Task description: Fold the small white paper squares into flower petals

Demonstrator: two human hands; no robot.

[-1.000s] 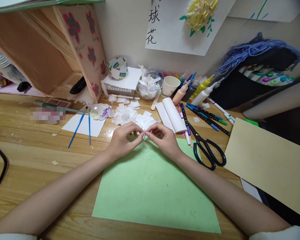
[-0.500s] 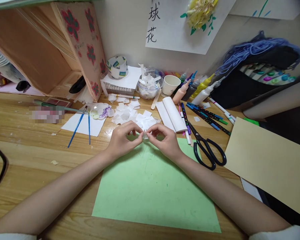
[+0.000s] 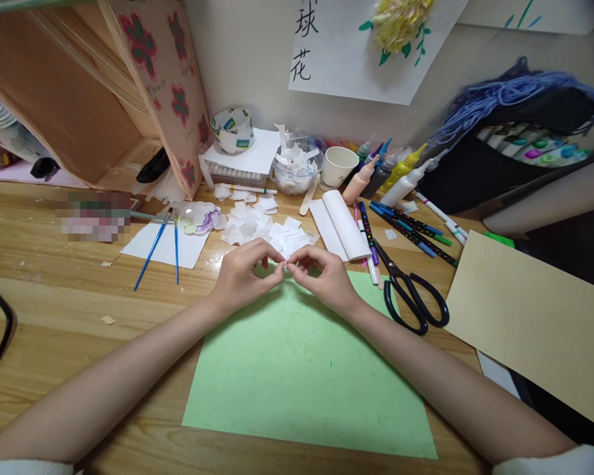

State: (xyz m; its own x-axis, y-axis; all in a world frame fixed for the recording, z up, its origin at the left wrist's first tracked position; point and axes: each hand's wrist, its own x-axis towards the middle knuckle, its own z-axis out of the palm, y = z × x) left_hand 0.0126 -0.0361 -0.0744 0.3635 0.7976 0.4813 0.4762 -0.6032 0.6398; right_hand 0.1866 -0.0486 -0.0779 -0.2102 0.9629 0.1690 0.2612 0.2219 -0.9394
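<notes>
My left hand [image 3: 242, 276] and my right hand [image 3: 327, 277] meet fingertip to fingertip above the top edge of a green paper sheet [image 3: 301, 369]. Both are closed in a pinch, thumb against index finger, on a small piece of white paper that the fingertips almost wholly hide. Just beyond the fingers lies a loose pile of white paper pieces [image 3: 247, 223]. A folded white paper [image 3: 340, 225] rests right of the pile, and black-handled scissors [image 3: 413, 300] lie beside my right forearm.
Two blue paintbrushes [image 3: 153, 254] lie on white paper at left, by a flower-shaped palette [image 3: 198, 218]. Behind the pile stand a bowl of paper scraps [image 3: 297, 168], a paper cup [image 3: 337, 166] and paint bottles [image 3: 400, 181]. Pens [image 3: 413, 231] and a tan sheet [image 3: 534, 323] are at right.
My fingertips have drawn slightly closer together, and the bit of white paper that showed below them is now almost hidden. Both hands stay in the same place.
</notes>
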